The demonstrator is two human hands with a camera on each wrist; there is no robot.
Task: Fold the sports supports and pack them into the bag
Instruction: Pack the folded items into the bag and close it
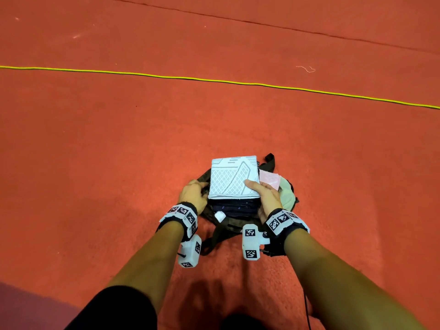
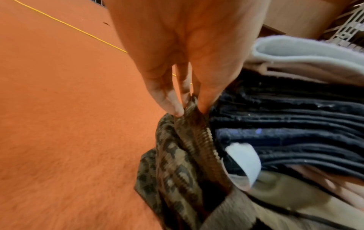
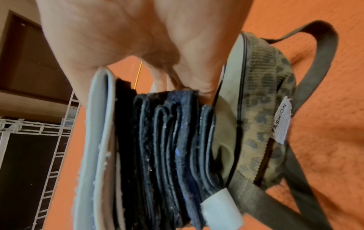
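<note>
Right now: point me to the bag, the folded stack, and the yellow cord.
bag point(image 3: 262, 109), right wrist view, on its leopard-print side wall.
folded stack point(image 1: 232, 179), head view, on the white patterned top piece.
yellow cord point(image 1: 214, 80), head view, mid-length on the floor.

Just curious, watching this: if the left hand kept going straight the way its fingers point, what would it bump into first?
The left hand points down at the bag, whose rim its fingertips already pinch. It would probably press into that fabric, beside the supports.
</note>
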